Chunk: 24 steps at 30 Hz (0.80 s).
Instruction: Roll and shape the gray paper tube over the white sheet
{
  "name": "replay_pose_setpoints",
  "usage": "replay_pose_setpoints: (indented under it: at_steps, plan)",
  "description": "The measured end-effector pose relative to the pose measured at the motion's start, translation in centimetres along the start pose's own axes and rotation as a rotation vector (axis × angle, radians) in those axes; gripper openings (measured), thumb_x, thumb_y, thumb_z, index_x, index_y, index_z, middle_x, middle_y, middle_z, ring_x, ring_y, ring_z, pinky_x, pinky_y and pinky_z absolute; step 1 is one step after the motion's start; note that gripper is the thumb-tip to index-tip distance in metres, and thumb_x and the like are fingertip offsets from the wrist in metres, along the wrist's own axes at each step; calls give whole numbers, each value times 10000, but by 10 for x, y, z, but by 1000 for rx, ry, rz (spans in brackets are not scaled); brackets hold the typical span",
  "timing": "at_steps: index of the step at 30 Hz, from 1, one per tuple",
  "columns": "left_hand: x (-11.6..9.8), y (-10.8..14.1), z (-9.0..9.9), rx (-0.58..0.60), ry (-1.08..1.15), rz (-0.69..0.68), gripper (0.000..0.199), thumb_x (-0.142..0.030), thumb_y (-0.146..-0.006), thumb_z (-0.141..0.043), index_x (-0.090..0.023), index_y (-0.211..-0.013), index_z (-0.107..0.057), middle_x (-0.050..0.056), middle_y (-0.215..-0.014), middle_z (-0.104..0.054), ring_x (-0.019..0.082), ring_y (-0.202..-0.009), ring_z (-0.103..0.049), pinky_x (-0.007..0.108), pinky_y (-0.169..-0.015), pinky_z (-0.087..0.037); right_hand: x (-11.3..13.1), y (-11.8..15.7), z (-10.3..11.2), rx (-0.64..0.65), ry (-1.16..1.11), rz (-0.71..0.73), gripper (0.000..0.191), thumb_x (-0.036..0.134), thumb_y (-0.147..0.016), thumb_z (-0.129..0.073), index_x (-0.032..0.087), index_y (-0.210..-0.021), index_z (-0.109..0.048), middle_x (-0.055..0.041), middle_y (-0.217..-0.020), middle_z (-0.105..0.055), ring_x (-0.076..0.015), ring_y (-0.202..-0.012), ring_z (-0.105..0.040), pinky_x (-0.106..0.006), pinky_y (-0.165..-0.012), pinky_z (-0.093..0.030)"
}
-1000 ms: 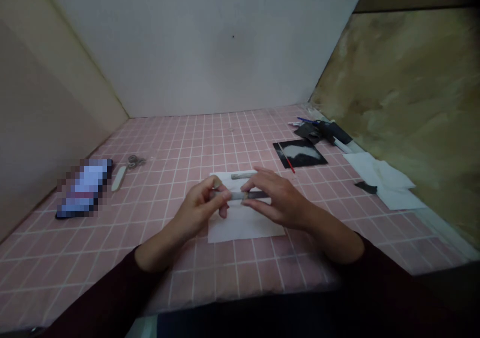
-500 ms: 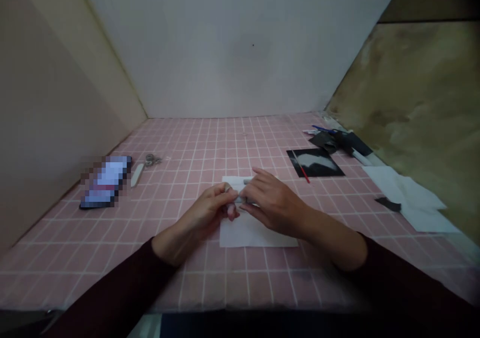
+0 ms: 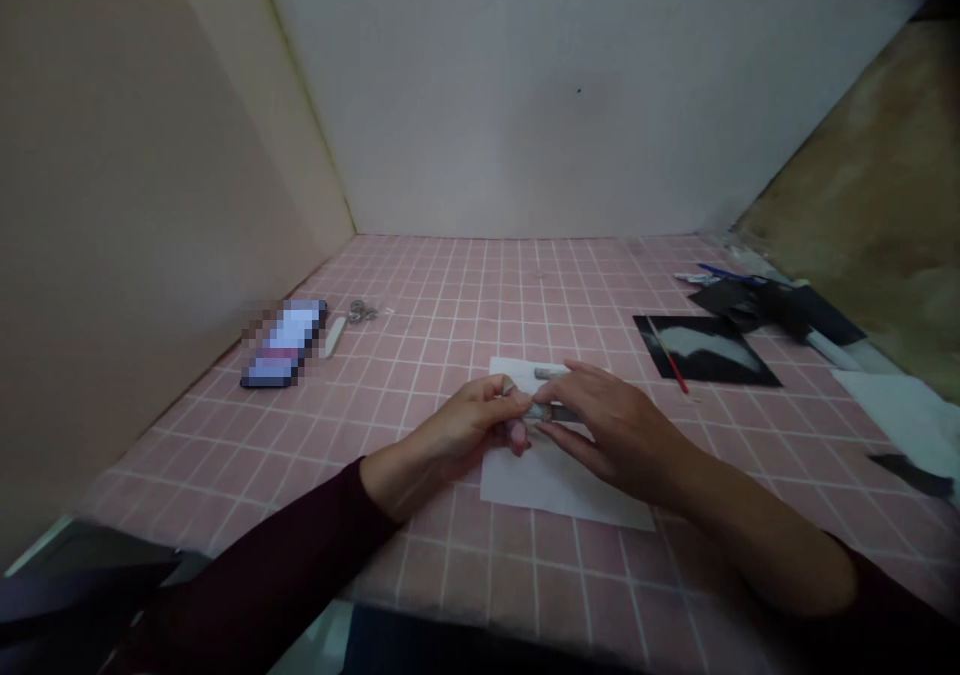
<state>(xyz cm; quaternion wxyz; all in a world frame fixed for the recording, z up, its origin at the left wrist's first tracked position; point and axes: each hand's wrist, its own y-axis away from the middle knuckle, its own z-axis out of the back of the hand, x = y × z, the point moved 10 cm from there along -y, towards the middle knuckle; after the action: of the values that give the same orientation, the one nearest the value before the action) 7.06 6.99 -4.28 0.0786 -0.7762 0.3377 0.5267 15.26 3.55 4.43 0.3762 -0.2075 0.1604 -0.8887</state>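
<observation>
both my forearms angle inward from the lower corners, wrists bare beyond dark maroon sleeves. my left hand lies further left, thumb extended and pressed toward curled fingers in a pinch. my right hand arches opposite, back turned up, index finger bent above the thumb, both tips pointing left. the fingertips of my two hands nearly meet.

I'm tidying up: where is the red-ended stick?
In the head view, the red-ended stick lies right of centre, across the left part of the black-and-white sheet, beyond the right hand.
</observation>
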Motion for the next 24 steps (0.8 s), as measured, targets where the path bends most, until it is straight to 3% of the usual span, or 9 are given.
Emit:
replay_pose_setpoints:
  at_steps: [6,12,15,18,20,24]
  plan:
    - [-12,0,14,-85,-59,-90,311,-384,-818,-730,-171,-796,-505,-26,-550,-612,93,-535,-552,222,-612,-407,-19,5,14,-74,18,-47,110,276,-924,-572,205,-999,-608,-86,-919,-733,-263,-858,-710,-569,-1004,-492]
    - [1,-2,1,33,-88,-10,367,-453,-797,-740,-170,-796,-506,-16,-549,-605,99,-515,-543,223,-574,-415,0,3,-1,-6,24,42,132,263,-966,-530,189,-994,-636,-71,-842,-737,-241,-826,-716,-567,-1042,-464]
    - [-9,0,4,-4,-131,-73,308,-419,-844,-697,-181,-826,-503,-25,-572,-605,98,-533,-541,220,-582,-416,-10,4,6,-45,-20,-8,140,290,-951,-558,189,-999,-643,-76,-893,-742,-238,-823,-707,-553,-1029,-468]
    - [-27,6,7,-76,-308,-192,261,-393,-878,-661,-191,-846,-499,-26,-595,-608,103,-556,-545,224,-592,-406,-28,5,9,-6,-164,-149,161,330,-934,-594,191,-989,-657,-70,-893,-734,-217,-779,-690,-420,-825,-553]
    - [-35,11,-1,-55,-508,-255,233,-379,-896,-640,-194,-846,-507,-18,-614,-610,110,-557,-543,229,-572,-389,-30,5,1,89,-302,-212,171,336,-946,-580,194,-967,-672,-55,-871,-725,-193,-758,-679,-332,-709,-536]
    - [-48,22,-18,10,-846,-422,185,-340,-953,-576,-193,-846,-541,11,-702,-642,130,-646,-600,246,-625,-418,-32,6,-6,194,-533,-273,212,381,-947,-580,204,-960,-695,-39,-925,-730,-179,-845,-686,-301,-761,-517]
